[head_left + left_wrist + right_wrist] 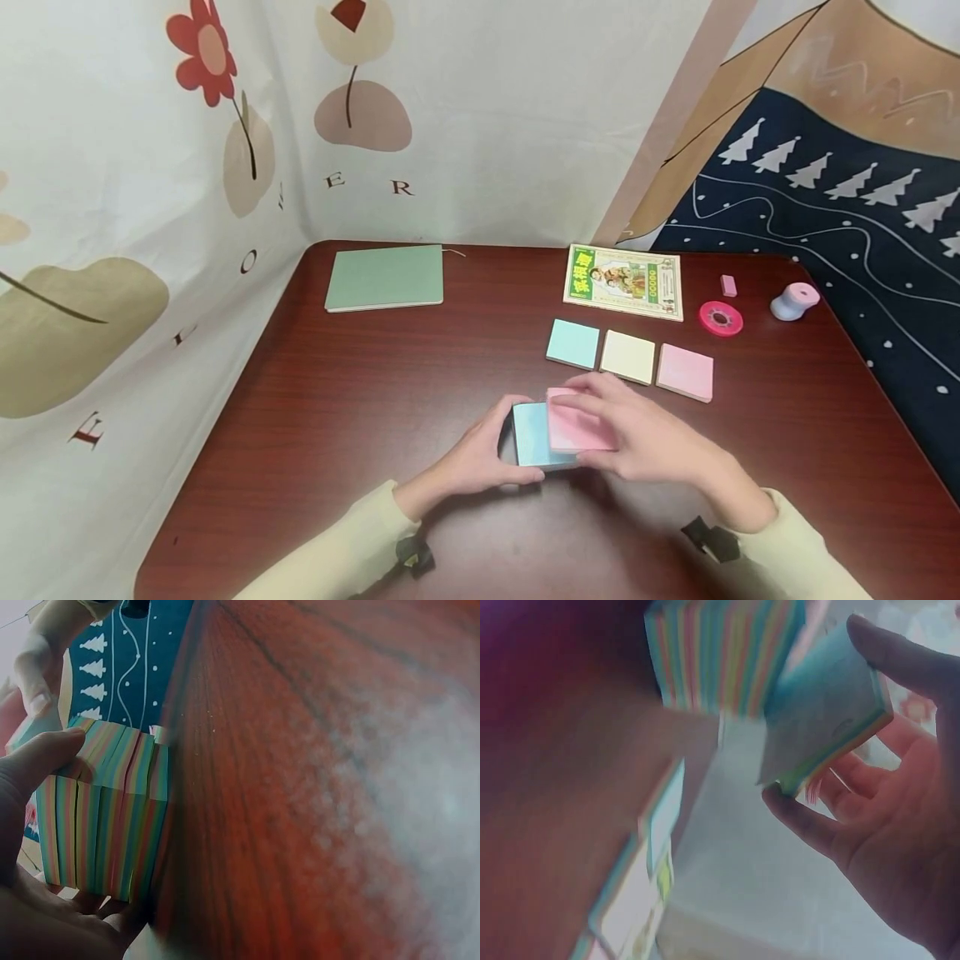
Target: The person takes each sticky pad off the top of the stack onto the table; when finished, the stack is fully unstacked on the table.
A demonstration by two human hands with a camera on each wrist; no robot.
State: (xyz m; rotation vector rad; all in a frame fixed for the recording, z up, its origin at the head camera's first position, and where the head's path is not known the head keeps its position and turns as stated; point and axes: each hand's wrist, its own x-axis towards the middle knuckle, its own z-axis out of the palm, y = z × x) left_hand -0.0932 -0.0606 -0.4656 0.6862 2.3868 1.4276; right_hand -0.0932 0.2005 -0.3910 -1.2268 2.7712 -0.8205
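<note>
A tall stack of sticky note pads with a light blue top stands on the table near the front middle. Its sides show many coloured stripes in the left wrist view. My left hand grips this stack from the left, thumb on the near side and fingers on the far side. My right hand holds a pink-topped sticky note pad by its edges, over the right part of the stack. In the right wrist view that pad is tilted beside the stack, thumb and fingers at opposite edges.
Behind my right hand lie blue-green, cream and pink pads in a row. Farther back are a printed card, a small pink block, a pink ring, a spool-shaped item and a green notebook.
</note>
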